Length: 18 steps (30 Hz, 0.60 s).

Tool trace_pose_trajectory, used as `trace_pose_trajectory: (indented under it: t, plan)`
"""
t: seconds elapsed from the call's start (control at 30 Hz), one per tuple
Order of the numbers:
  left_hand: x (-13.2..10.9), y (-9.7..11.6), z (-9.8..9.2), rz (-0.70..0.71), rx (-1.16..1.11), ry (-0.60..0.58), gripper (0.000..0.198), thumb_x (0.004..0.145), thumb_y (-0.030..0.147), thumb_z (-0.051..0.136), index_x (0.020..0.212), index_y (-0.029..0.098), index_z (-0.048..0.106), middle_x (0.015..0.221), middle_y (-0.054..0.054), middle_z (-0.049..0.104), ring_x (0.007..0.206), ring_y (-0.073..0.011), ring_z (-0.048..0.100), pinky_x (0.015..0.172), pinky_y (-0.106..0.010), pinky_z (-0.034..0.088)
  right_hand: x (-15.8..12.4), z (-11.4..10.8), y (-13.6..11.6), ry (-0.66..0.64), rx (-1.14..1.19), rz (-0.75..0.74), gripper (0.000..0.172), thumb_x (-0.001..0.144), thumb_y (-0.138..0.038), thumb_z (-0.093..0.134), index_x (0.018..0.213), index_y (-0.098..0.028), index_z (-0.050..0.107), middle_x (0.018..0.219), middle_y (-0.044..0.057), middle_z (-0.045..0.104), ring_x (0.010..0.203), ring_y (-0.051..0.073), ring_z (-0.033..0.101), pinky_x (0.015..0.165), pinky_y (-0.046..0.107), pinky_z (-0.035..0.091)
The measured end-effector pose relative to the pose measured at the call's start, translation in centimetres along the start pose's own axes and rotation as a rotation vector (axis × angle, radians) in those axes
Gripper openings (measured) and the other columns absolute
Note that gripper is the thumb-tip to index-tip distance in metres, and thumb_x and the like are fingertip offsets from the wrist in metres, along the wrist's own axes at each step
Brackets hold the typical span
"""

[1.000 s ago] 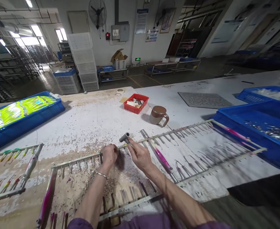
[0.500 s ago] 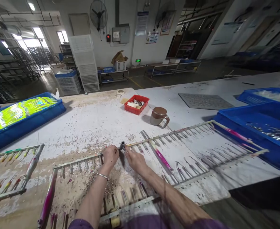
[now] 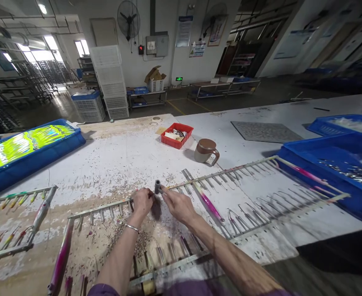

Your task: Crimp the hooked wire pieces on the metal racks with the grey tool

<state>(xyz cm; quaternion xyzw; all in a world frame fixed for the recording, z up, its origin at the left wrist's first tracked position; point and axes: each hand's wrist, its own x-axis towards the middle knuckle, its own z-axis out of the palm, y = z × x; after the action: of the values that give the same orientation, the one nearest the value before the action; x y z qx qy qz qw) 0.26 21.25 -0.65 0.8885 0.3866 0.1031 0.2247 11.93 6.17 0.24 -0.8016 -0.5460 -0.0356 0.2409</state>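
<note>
Across the lower half of the picture, the rack (image 3: 102,208) lies flat before you, probably so both hands reach its far edge. Near centre, your right hand (image 3: 181,206) closes its fingers on the upright tube (image 3: 158,188); your left hand (image 3: 143,202) pinches at that edge, its hold hidden. Beyond, right of centre, sits the mug (image 3: 203,151).

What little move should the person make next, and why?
Perhaps a slight tilt of the grey metal tube with the right hand, while the left hand steadies the far rail. The right fingers are on the tube, its open end points up, and the left hand is right beside it, at the rail.
</note>
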Motion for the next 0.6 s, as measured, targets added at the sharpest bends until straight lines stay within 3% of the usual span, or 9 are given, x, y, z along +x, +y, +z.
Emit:
trace_pose_trajectory:
  t: [0.07,0.13,0.3,0.37,0.47,0.5,0.6]
  plan:
    - [0.0,0.1,-0.1,0.013,0.003,0.001,0.011,0.089,0.012,0.07,0.093,0.019,0.078,0.099,-0.005,0.076,0.096,-0.0189,0.07,0.084,-0.026,0.045,0.0,-0.3,0.1,0.126,0.054,-0.027,0.049,0.113,-0.035,0.04,0.157,-0.026,0.059,0.105,0.009,0.082,0.091,0.02,0.077,0.078,0.027,0.056]
    - [-0.1,0.1,-0.2,0.017,0.006,0.003,0.013,0.09,0.012,0.068,0.094,0.018,0.078,0.1,-0.005,0.076,0.097,-0.0189,0.07,0.085,-0.026,0.045,0.0,-0.2,0.1,0.174,0.058,-0.004,0.05,0.113,-0.033,0.038,0.155,-0.02,0.061,0.107,0.013,0.082,0.092,0.021,0.077,0.079,0.028,0.057]
    - [-0.1,0.1,-0.1,-0.006,0.013,-0.013,0.014,0.09,0.012,0.067,0.093,0.019,0.078,0.099,-0.005,0.076,0.095,-0.0184,0.07,0.082,-0.026,0.046,-0.5,0.3,0.2,-0.085,-0.026,0.027,0.045,0.109,-0.032,0.049,0.15,-0.028,0.065,0.088,0.006,0.081,0.074,0.021,0.075,0.066,0.027,0.055]
    - [-0.1,0.0,0.0,-0.005,0.018,-0.017,0.012,0.09,0.014,0.068,0.093,0.019,0.078,0.099,-0.005,0.076,0.096,-0.0188,0.07,0.083,-0.026,0.046,-0.5,0.0,0.4,0.014,0.027,0.007,0.045,0.111,-0.033,0.046,0.153,-0.029,0.063,0.097,0.007,0.082,0.083,0.021,0.077,0.072,0.028,0.057]
    - [0.0,0.0,-0.2,0.016,0.021,-0.018,0.014,0.09,0.012,0.067,0.094,0.018,0.078,0.1,-0.006,0.076,0.099,-0.0192,0.069,0.085,-0.027,0.046,-0.3,-0.3,0.7,0.218,0.091,0.02,0.051,0.113,-0.032,0.036,0.156,-0.018,0.06,0.113,0.015,0.081,0.099,0.023,0.077,0.084,0.03,0.059]
    - [0.0,0.1,-0.3,0.023,0.02,-0.018,0.015,0.09,0.01,0.066,0.094,0.018,0.078,0.099,-0.005,0.076,0.099,-0.019,0.069,0.085,-0.027,0.046,-0.1,-0.3,0.8,0.207,0.08,0.029,0.051,0.113,-0.031,0.036,0.155,-0.016,0.06,0.112,0.016,0.081,0.098,0.023,0.077,0.083,0.031,0.059]
    - [-0.1,0.1,-0.4,0.03,0.022,-0.02,0.015,0.088,0.008,0.066,0.09,0.018,0.077,0.095,-0.004,0.075,0.097,-0.018,0.069,0.084,-0.026,0.045,0.3,-0.4,1.1,-0.016,-0.002,0.046,0.049,0.11,-0.032,0.043,0.153,-0.022,0.063,0.094,0.01,0.082,0.079,0.023,0.076,0.071,0.03,0.058]
